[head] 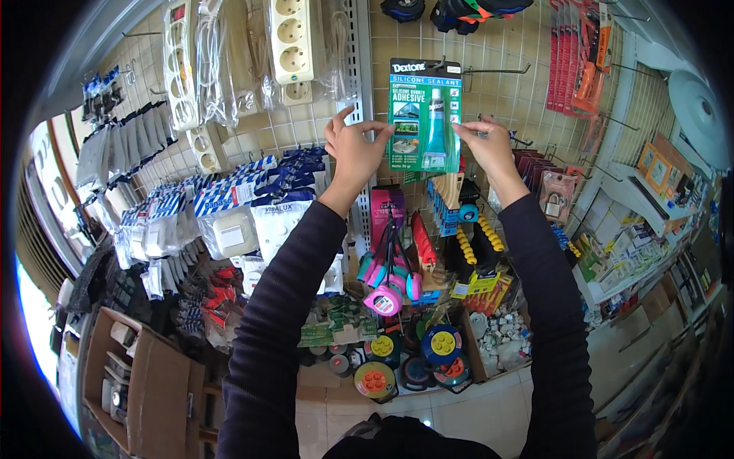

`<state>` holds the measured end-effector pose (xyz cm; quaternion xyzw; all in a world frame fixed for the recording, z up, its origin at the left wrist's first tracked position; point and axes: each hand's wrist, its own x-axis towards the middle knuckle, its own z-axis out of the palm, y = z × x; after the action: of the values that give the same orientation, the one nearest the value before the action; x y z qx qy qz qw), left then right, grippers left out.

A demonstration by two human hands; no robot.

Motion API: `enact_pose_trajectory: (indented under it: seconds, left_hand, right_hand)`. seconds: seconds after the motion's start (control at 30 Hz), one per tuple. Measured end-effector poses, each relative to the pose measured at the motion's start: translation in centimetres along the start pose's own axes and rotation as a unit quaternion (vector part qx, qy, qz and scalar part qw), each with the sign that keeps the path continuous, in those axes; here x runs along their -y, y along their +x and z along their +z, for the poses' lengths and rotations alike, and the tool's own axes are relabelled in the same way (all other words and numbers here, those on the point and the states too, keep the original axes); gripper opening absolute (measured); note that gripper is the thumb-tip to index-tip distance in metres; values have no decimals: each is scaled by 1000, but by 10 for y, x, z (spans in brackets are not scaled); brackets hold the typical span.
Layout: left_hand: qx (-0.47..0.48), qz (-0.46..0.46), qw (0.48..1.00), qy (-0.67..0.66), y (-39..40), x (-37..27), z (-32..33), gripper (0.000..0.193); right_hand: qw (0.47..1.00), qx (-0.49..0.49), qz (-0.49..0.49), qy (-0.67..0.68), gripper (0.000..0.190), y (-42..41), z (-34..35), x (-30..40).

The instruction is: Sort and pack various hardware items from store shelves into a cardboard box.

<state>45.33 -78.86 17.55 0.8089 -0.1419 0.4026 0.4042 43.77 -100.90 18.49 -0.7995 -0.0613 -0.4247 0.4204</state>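
Note:
A Dextone silicone sealant blister pack [425,115] is upright in front of the wire grid wall, its tube behind clear plastic on a green card. Its left edge is pinched between the thumb and forefinger of my left hand [358,143]; the other fingers spread upward. My right hand [487,146] grips the opposite edge with thumb and forefinger. A metal hook tip [440,63] shows at the top of the card, by the hang hole. Another green card [417,177] peeks out below the pack.
Packaged power strips [292,43] hang at upper left, bagged switches and sockets [229,229] lower. Pink tape measures [384,295] dangle below the pack. Cable reels [441,344] stand near the floor. Bare metal hooks [499,70] jut out at right. An open cardboard box [160,396] stands lower left.

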Motion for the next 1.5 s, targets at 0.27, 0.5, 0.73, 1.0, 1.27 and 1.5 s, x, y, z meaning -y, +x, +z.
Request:
enact_pose_trajectory:
  seconds: [0.27, 0.5, 0.73, 1.0, 1.27, 1.5]
  left_hand:
    - [7, -14, 1000, -17, -4, -25, -32, 24]
    - [-13, -10, 999, -46, -16, -46, -48, 25]
    - [-59, 53, 987, -141, -13, -59, -64, 18]
    - [-115, 101, 988, -18, -66, -33, -174, 15]
    - [-152, 52, 971, 177, -137, 19, -348, 12]
    - [-175, -53, 922, 340, -207, 61, -523, 14]
  right_hand:
    - [995, 44, 34, 88, 28, -16, -29, 37]
    - [991, 38, 29, 129, 29, -16, -40, 44]
    - [987, 13, -10, 160, 25, -14, -43, 61]
    - [961, 13, -83, 265, 18, -74, 5, 136]
    - [904, 151, -149, 372, 8, -146, 118, 250]
    - [840, 266, -242, 406, 11, -232, 255, 379]
